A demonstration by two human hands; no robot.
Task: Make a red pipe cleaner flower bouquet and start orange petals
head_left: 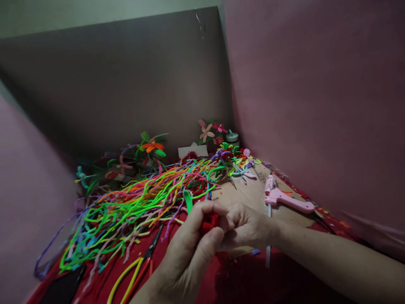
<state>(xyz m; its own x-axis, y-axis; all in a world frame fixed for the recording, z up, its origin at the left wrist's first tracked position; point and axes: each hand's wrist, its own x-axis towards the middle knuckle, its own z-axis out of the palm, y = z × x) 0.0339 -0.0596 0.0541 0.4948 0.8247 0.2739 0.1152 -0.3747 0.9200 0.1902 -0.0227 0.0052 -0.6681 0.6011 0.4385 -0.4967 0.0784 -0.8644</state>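
My left hand point(193, 253) is curled, thumb and fingers closed around a bright red fuzzy pipe cleaner piece point(208, 223) that shows in the gap of its grip. Against those fingertips presses my right hand point(248, 226), its fingers bent in a pinch; what lies between them is hidden. Just behind my left hand stands a green leaf-shaped pipe cleaner loop point(187, 201); whether it joins the red piece I cannot tell. Scissors point(139, 270) with yellow and orange handles lie open to the left of my left wrist.
A heap of colourful pipe cleaners point(136, 202) spreads across the red cloth point(234, 278). On a tan board point(240, 192) rests a pink glue gun point(284, 198), its glue stick pointing toward me. Pipe cleaner flowers point(153, 146) and a lidded jar point(232, 138) stand at the back, near the walls.
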